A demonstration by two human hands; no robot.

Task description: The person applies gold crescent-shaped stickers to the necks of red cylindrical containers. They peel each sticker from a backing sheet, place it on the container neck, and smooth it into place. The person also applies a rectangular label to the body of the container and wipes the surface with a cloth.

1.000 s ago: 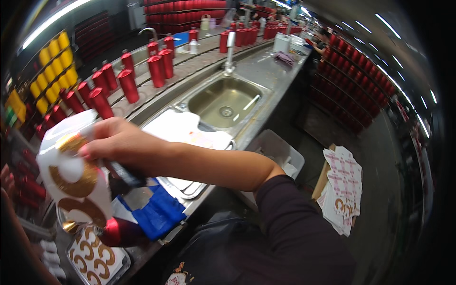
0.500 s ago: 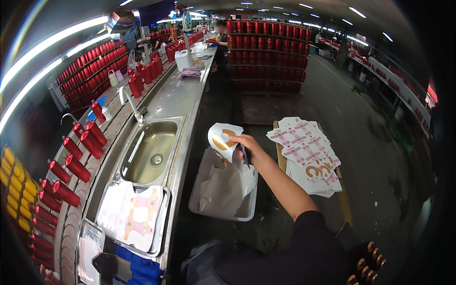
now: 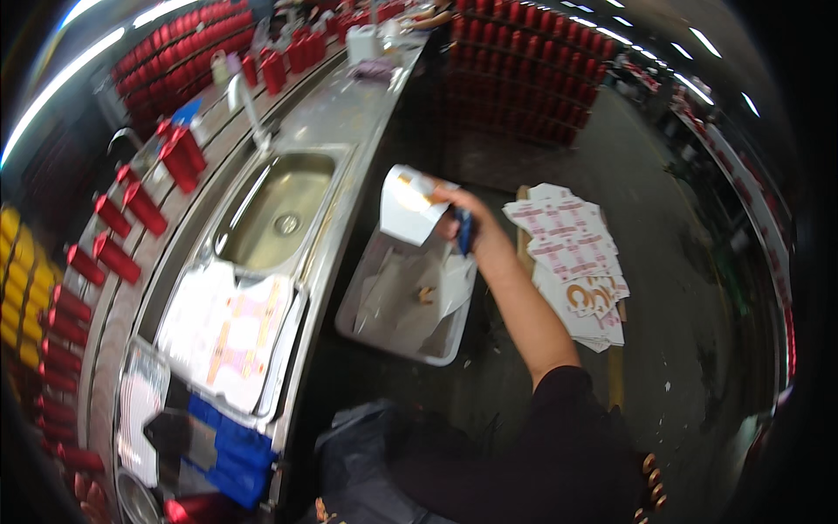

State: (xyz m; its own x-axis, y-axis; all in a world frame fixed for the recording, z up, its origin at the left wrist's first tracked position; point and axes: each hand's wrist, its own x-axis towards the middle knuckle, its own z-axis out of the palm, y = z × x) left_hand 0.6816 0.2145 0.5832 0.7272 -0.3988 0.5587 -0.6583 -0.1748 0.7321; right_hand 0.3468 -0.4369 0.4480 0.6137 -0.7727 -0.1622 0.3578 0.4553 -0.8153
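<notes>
My right hand (image 3: 467, 218) is closed on a white sheet (image 3: 408, 208) with a gold print, which hangs bent. A dark blue tool (image 3: 463, 232) is in the same hand; blur hides its kind. Sheet and hand are above the far end of a translucent plastic bin (image 3: 353, 325). White paper scraps (image 3: 388, 297) and a small brown-gold piece (image 3: 425, 295) show within the bin's outline. My left hand is not in view. On the right, near my right forearm, lies a pile of printed white sheets (image 3: 572, 244).
A steel counter runs along the left with a sink (image 3: 284, 210), a white faucet (image 3: 249, 113) and a tray of printed sheets (image 3: 227, 341). Red bottles (image 3: 113, 258) line the conveyor beyond it. A blue cloth (image 3: 231, 450) lies near. Racks of red bottles (image 3: 524, 79) stand ahead.
The view has tilted down and turned a little. The sheet in my right hand has bent, turning more of its white side to me. The brown-gold piece now shows apart from the sheet.
</notes>
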